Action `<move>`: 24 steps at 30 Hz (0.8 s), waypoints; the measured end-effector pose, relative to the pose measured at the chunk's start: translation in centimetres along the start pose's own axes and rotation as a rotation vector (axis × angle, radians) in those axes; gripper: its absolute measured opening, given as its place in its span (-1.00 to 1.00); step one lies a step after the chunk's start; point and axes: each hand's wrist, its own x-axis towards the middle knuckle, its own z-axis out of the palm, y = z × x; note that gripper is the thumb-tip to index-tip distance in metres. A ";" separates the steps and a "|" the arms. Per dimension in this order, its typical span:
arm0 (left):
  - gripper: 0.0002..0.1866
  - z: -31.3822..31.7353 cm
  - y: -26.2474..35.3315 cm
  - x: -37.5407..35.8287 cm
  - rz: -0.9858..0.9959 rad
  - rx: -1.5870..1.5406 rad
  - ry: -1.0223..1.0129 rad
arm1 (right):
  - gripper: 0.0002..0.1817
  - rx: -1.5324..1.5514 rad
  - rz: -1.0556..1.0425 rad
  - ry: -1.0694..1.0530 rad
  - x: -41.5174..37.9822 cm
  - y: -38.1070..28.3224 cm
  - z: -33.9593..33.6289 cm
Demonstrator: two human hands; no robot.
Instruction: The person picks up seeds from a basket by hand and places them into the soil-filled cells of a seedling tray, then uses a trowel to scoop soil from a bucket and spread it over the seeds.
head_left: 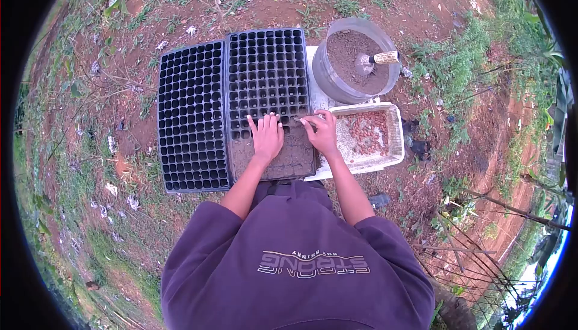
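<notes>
A black seedling tray (268, 59) lies in front of me, its near cells covered with brown soil (289, 160) and its far cells mostly unfilled. My left hand (268, 138) rests on the soil at mid-tray, palm down, fingers stretched out and thumb apart. Beside it, at the tray's right edge, my right hand (323, 134) has thumb and forefinger pinched together over the cells. Whatever is between those fingertips is too small to make out. Right of that hand stands a white plastic basket (394, 157) holding many small reddish-brown seeds (367, 131).
A second black seedling tray (191, 113), its cells dark, adjoins on the left. At the back right, a clear round tub (337, 86) contains soil and a trowel with a light handle (385, 57). Bare earth, weeds and dry twigs (475, 264) surround everything.
</notes>
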 end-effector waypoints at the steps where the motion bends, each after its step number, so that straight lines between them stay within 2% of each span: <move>1: -0.72 0.0 0.0 0.0 0.009 -0.003 0.017 | -0.89 0.004 0.001 -0.006 0.1 0.3 -0.2; 9: -0.71 -0.6 0.0 0.2 -0.013 -0.001 -0.089 | -0.90 0.028 -0.017 0.010 0.2 0.6 -0.2; 14: -0.71 -0.9 0.1 0.3 0.022 0.026 -0.079 | -0.88 -0.006 -0.041 -0.002 -0.1 0.2 -0.5; 19: -0.68 -2.3 2.4 1.7 -0.216 0.035 -0.285 | -0.88 0.213 0.042 0.100 -0.2 1.2 -1.3; 20: -0.68 -1.6 2.7 1.5 -0.216 0.040 -0.280 | -0.88 0.250 0.077 0.147 -0.5 1.5 -1.7; 22: -0.66 -0.3 3.8 0.9 -0.161 -0.057 -0.007 | -0.89 0.212 0.122 0.160 -0.8 2.4 -3.0; 24: -0.63 0.2 5.6 0.6 -0.145 -0.090 -0.057 | -0.89 0.288 0.162 0.248 -1.6 3.4 -4.8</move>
